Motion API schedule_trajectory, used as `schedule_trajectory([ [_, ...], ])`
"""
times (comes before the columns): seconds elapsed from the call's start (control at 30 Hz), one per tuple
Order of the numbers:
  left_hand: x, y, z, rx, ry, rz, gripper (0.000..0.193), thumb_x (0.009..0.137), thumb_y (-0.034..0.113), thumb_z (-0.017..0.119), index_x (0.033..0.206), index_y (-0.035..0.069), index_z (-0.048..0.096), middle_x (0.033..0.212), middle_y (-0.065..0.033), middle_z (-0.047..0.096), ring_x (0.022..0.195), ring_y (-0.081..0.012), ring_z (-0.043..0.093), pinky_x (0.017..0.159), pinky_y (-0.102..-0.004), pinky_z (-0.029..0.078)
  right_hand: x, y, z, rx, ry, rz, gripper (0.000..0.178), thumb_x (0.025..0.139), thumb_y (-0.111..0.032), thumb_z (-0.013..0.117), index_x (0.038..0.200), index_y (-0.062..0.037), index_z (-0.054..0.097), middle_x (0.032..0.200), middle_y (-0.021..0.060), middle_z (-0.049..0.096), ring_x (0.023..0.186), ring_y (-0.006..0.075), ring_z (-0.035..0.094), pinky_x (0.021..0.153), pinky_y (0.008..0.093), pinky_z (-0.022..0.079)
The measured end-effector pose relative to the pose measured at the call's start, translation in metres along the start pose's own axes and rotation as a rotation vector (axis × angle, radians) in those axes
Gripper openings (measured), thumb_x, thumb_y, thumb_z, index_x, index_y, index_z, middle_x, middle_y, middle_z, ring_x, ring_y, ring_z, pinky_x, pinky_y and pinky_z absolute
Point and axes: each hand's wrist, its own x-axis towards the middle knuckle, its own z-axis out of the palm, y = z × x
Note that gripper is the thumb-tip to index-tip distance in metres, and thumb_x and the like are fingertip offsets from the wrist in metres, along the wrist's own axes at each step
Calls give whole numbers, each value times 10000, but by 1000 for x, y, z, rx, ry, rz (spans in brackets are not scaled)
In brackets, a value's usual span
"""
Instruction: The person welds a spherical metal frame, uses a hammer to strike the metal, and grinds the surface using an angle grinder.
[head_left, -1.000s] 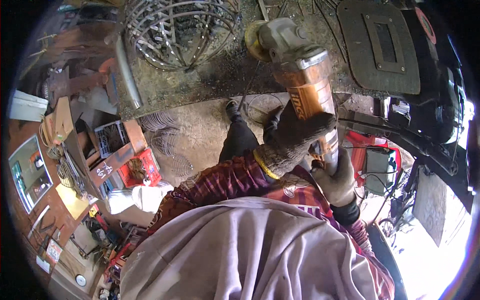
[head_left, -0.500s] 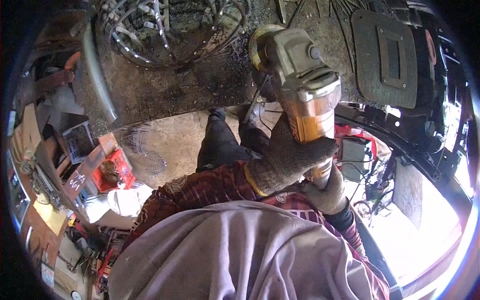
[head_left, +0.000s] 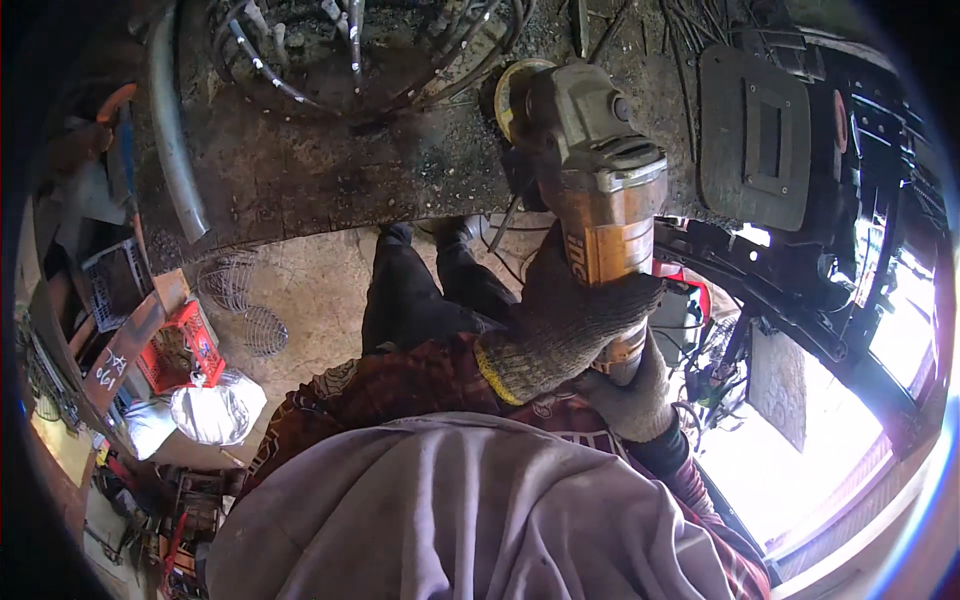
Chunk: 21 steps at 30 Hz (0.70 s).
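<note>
An orange and grey angle grinder is held in front of my body, its head pointing away from me over the near edge of the workbench. Its round, yellowish disc faces left and looks clear of the metalwork. My left hand, in a knitted work glove with a yellow cuff, wraps round the orange body. Lower down, my gloved right hand grips the tool's rear end. A ring-shaped piece of metalwork with bent rods lies on the bench, left of the grinder head.
A flat dark welding shield with a rectangular window lies right of the grinder. A grey metal pipe lies at the bench's left. Wire coils, a red crate and a white bag are on the floor at left.
The whole view has shifted, with the bench's ring-shaped metalwork now higher in the picture. Both hands keep the same hold on the angle grinder, which sits slightly further left in view.
</note>
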Motion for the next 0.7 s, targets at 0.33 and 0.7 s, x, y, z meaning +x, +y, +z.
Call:
schedule_trajectory([
  [0.33,3,4,-3,151,3,-47,479,810,115,845,1200,30,579,1016,-72,693,883,-165,699,791,-331,589,8,-20,-3,-300,-17,-31,749,754,-144,892,1377,-10,498,1257,170,669,1166,271,674,969,397,538],
  [0.7,6,5,0,70,-7,-161,531,811,103,842,1237,36,534,1030,-75,670,899,-165,686,795,-331,581,11,-25,-12,-211,-46,102,732,773,-206,904,1368,-30,516,1241,153,686,1148,253,685,955,396,547],
])
